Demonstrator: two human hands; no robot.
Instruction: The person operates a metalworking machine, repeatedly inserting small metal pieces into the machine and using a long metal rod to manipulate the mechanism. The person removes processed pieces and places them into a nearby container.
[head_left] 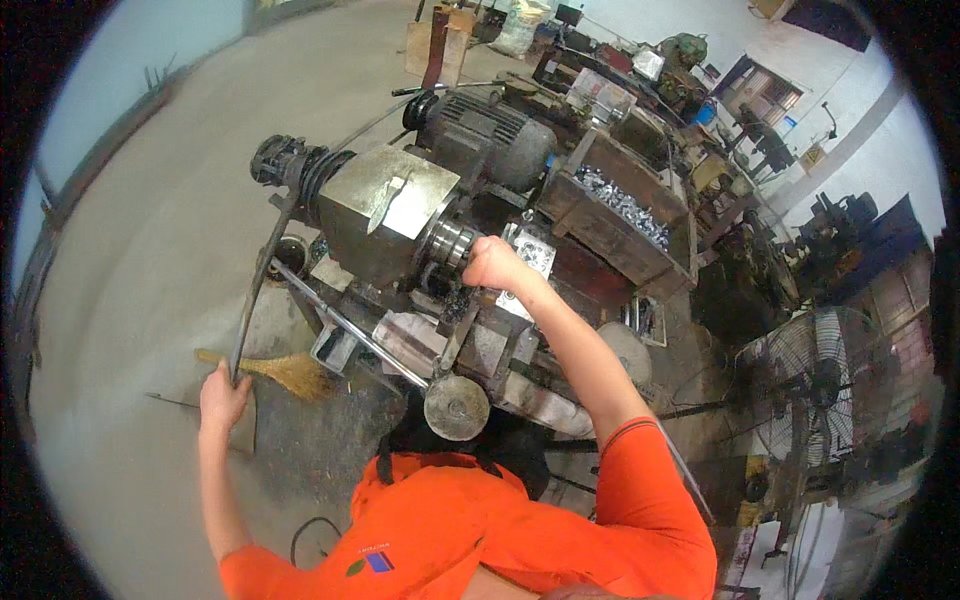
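My left hand (225, 398) is wrapped round the lower end of a long dark lever (262, 272), which rises to the back end of a small lathe. My right hand (495, 263) is closed at the front of the lathe's steel chuck (452, 243). Whatever its fingers hold there is hidden by the hand. Behind the chuck sits the box-shaped metal headstock (365, 205), with a scrap of dark material lying on its top. Just beyond my right hand is a pale metal block (532, 255). A bright steel rod (350, 328) slants along the near side of the machine.
A black electric motor (490, 140) stands behind the headstock. To its right, a bin (590, 225) holds many small shiny metal parts. A straw broom (290, 374) lies on the floor near my left hand. A round metal disc (456, 408) is close to my body. At right stands a caged fan (815, 385).
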